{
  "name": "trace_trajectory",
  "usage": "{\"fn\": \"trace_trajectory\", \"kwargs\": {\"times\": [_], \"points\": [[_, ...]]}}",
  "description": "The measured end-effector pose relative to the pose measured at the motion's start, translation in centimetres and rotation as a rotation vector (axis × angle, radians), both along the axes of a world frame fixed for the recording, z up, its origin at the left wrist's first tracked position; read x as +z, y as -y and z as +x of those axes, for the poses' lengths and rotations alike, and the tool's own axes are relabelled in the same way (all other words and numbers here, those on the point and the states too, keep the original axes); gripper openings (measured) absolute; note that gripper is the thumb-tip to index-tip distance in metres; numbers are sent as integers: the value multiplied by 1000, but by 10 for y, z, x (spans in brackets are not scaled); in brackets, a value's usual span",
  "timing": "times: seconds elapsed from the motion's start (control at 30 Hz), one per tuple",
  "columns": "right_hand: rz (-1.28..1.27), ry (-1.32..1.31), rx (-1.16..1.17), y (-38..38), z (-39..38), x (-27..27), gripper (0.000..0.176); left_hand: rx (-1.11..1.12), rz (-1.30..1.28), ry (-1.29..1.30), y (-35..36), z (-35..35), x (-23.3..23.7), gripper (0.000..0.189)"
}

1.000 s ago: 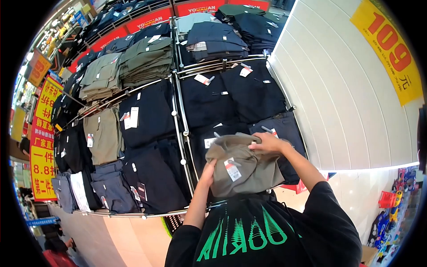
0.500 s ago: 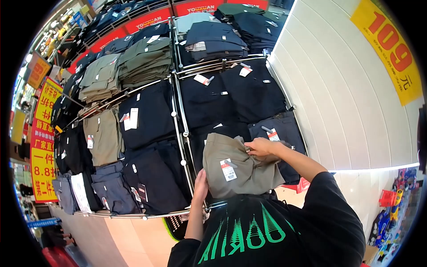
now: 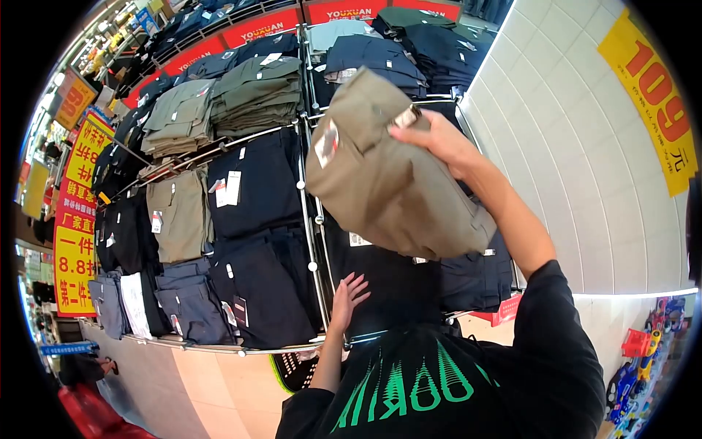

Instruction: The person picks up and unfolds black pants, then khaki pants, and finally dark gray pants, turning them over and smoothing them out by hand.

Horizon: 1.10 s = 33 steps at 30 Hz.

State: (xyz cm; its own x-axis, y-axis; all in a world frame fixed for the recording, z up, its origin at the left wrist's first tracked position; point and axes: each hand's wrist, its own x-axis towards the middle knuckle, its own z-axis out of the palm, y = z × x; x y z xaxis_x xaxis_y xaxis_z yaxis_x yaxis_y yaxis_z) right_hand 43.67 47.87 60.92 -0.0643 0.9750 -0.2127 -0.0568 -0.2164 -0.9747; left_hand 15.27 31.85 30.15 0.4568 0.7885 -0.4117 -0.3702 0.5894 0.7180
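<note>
Gripping the khaki trousers (image 3: 417,197), the right hand (image 3: 446,143) clamps one edge of the folded cloth between thumb and fingers. The khaki trousers are raised above the right-hand section of the display rack (image 3: 313,252), tilted, and cover part of the garments behind. A white and red tag (image 3: 327,144) lies against the cloth near its left end. The left hand (image 3: 348,300) is open and empty, with fingers spread, over the black trousers (image 3: 402,289) at the near edge of the display rack. Whether its fingertips contact the black trousers cannot be determined. The two hands are well apart.

Dark grey trousers (image 3: 479,278) occupy the near right corner of the display rack, beside the black trousers. Left of the central metal rails, the near row contains navy trousers (image 3: 263,293), blue-grey trousers (image 3: 191,304) and a white item (image 3: 139,304). The row behind it contains tan trousers (image 3: 179,216) and tagged dark trousers (image 3: 252,183). Farther back, a grey-green stack (image 3: 177,121) adjoins an olive stack (image 3: 256,95). Red strips (image 3: 263,28) line the far edge. A white panel (image 3: 570,146) adjoins the right edge and carries a yellow sign (image 3: 647,102) marked 109.
</note>
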Motion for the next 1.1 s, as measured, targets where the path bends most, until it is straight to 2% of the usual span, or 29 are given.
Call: {"fn": "trace_trajectory", "kwargs": {"times": [0.1,0.2,0.27,0.33,0.4,0.47,0.5,0.53,0.6,0.67,0.77,0.83,0.9,1.0,1.03,1.1], "points": [[58,-84,-134,-36,2,-16,46,5,15,-4,1,0,-4,55],[158,68,-189,-70,21,-70,50,10,48,-33,2,2,-3,54],[354,501,-386,-99,52,-157,51,6,52,-52,3,2,-7,56],[-21,478,-395,-91,78,-208,40,7,75,-75,3,3,-6,56],[-85,702,-412,-62,98,-249,27,1,81,-85,3,4,-9,55],[81,844,-220,-16,117,-275,23,7,74,-120,2,6,-5,50],[72,796,-132,11,125,-285,23,3,74,-143,2,7,-6,48],[59,748,-46,42,132,-294,25,-4,73,-164,3,9,-8,47],[-43,787,-35,108,144,-310,25,-13,81,-176,3,11,-13,44],[-89,557,-197,170,139,-291,28,-43,100,-182,2,13,-16,44],[-121,830,-285,246,155,-302,34,-72,114,-217,1,15,-31,43],[-95,793,-376,281,158,-305,30,-103,134,-256,-1,17,-34,42],[-121,777,-461,302,161,-312,27,-142,170,-315,-3,19,-35,39],[-45,889,-571,304,162,-309,25,-185,237,-408,-3,24,-41,37],[46,980,-594,300,165,-308,27,-191,278,-465,-2,26,-41,37],[67,1079,-672,288,172,-310,39,-241,406,-636,3,35,-32,39]]}}
